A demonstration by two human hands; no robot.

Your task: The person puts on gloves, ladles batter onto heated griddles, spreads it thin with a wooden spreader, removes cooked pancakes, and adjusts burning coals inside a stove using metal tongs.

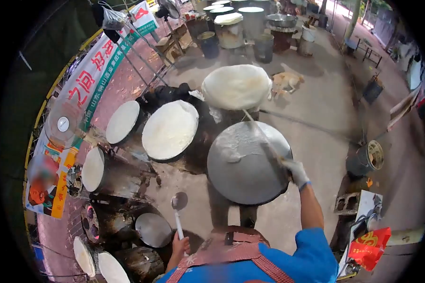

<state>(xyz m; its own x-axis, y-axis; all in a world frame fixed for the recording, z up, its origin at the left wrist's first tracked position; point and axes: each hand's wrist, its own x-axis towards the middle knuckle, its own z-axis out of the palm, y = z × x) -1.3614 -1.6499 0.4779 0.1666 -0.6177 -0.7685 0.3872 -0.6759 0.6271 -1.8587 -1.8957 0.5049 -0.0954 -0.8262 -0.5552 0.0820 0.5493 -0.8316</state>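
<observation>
My right hand [295, 172], in a pale glove, grips a long thin tool [262, 134] that reaches across a large round griddle [250, 177]. White batter [236, 144] covers part of the griddle's upper left. The tool's far end lies near the griddle's back edge, just before a stack of pale round flatbreads [237, 87]. Lower left, my bare left hand [180, 245] is closed around the white handle of a ladle [179, 202], its round bowl pointing up and away from me.
More round griddles and pale flatbreads [170, 130] stand on the left. A dog [286, 82] lies on the floor behind the stack. A dark bucket [365, 158] and a red bag [369, 248] are at the right. Drums and pots stand at the back.
</observation>
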